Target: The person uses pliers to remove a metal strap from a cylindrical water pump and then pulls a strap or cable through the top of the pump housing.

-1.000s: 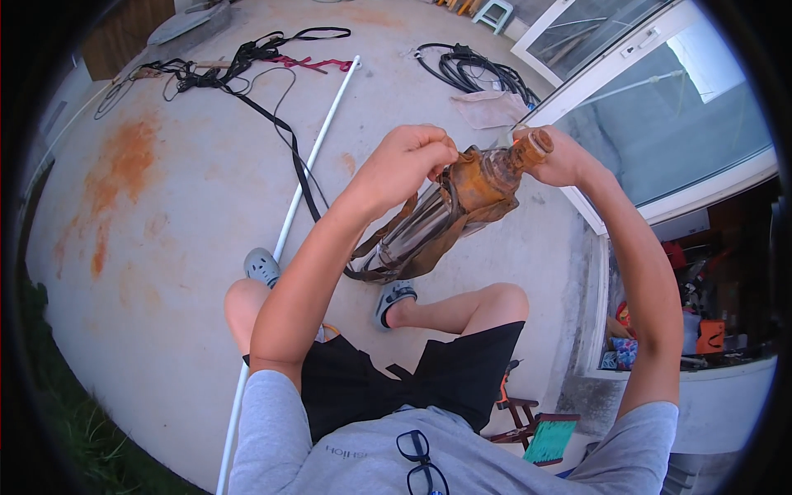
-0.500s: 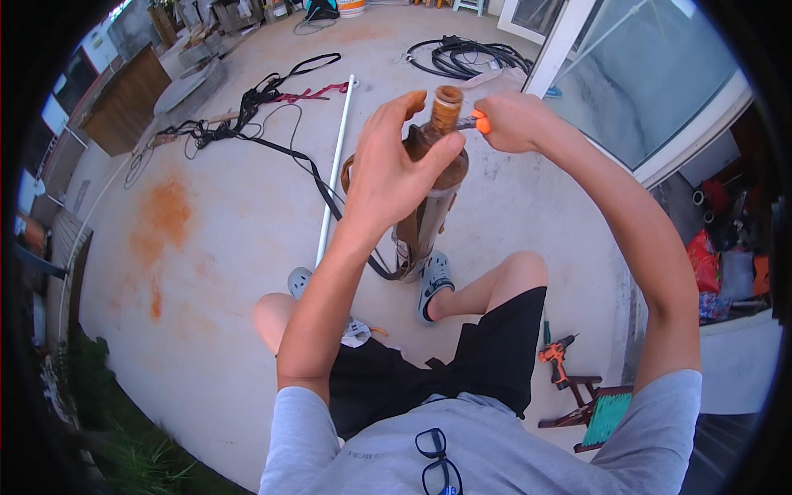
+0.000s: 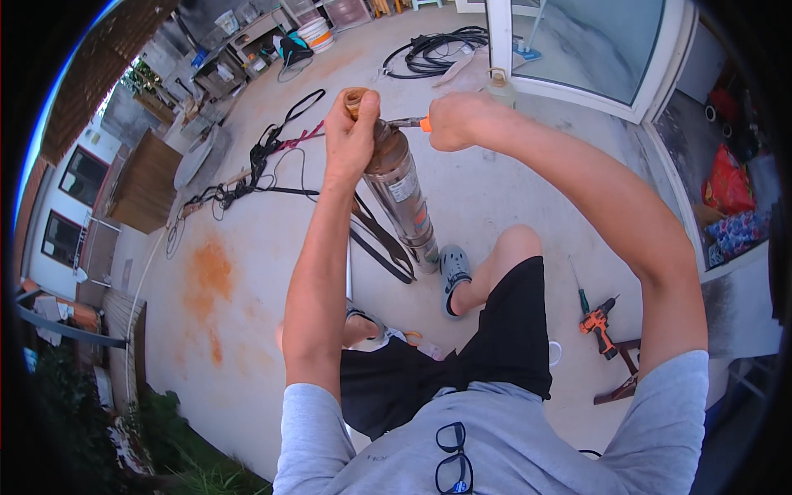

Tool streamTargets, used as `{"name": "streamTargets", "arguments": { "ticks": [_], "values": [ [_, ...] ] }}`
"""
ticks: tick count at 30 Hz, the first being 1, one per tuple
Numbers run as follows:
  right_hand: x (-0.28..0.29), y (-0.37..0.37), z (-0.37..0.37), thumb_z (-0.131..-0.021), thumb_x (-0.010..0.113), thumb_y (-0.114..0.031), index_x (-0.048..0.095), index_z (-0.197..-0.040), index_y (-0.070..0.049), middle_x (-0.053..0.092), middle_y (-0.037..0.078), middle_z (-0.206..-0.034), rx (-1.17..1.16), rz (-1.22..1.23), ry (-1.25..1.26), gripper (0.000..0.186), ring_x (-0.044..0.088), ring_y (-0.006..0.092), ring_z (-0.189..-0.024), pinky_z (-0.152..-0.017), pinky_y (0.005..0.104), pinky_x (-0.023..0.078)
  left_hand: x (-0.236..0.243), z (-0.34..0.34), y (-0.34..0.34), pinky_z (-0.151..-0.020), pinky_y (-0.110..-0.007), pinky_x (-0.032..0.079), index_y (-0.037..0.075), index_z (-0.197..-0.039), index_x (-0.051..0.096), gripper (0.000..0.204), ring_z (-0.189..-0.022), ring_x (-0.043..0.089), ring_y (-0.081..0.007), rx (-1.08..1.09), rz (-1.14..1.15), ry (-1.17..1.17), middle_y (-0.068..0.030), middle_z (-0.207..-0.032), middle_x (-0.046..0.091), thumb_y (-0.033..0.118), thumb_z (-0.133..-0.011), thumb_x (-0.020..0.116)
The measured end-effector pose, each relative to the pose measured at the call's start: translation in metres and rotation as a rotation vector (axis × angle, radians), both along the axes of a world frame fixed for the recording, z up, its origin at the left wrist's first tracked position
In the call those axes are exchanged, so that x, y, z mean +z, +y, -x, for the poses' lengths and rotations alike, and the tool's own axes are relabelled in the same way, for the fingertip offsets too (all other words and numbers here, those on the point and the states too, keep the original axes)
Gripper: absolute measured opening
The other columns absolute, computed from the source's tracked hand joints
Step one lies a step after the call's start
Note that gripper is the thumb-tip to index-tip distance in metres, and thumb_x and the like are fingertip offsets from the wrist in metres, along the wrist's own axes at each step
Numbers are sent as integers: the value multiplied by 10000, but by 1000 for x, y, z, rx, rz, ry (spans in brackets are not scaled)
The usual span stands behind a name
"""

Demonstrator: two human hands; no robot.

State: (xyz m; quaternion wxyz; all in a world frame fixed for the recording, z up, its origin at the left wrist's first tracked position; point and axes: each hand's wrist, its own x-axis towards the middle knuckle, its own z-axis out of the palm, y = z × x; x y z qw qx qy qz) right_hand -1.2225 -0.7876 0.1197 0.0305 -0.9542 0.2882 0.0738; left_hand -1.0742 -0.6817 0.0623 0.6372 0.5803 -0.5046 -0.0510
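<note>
Pump cylinder (image 3: 402, 194) top hidden under left hand (image 3: 350, 136); screwdriver (image 3: 410, 124) handle buried in right hand (image 3: 456, 120).

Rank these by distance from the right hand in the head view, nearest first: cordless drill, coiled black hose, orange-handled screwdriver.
1. Orange-handled screwdriver: gripped in the right hand, its tip at the rusty pump's top.
2. Coiled black hose: on the concrete beyond the hand, by the glass door.
3. Cordless drill: on the ground, low on the person's right.

pump (image 3: 402, 194) centre frame, standing on floor (image 3: 247, 272) | left hand (image 3: 351, 136) on its top | right hand (image 3: 455, 120) just right, screwdriver (image 3: 410, 124) between | drill (image 3: 598, 322) lower right | cables (image 3: 433, 49) top | buckets (image 3: 315, 31) upper left
</note>
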Motion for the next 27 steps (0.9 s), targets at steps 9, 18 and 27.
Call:
{"name": "streamTargets", "arguments": {
  "ticks": [9,18,27],
  "values": [
    [-22,-34,-2,-831,566,-273,682,-1107,23,682,207,-1122,79,-215,29,421,655,349,-1026,-844,448,509,5,-32,0,-780,-262,378,54,-827,560,348,-821,474,-113,-372,7,34,-12,-833,528,366,-974,603],
    [-59,-67,-19,-832,646,-332,625,-1154,36,660,209,-1066,202,-461,-14,490,626,309,-953,-823,408,485,7,-41,6,-799,-318,420,71,-721,521,326,-781,479,-160,-352,-22,99,-26,-756,483,282,-887,706],
    [-109,-56,6,-914,600,-351,610,-975,2,619,102,-795,274,-798,-305,359,563,241,-758,-710,384,449,9,-67,13,-760,-335,407,57,-649,513,295,-752,464,-182,-617,12,214,-47,-718,486,187,-783,742]
  ]
}}
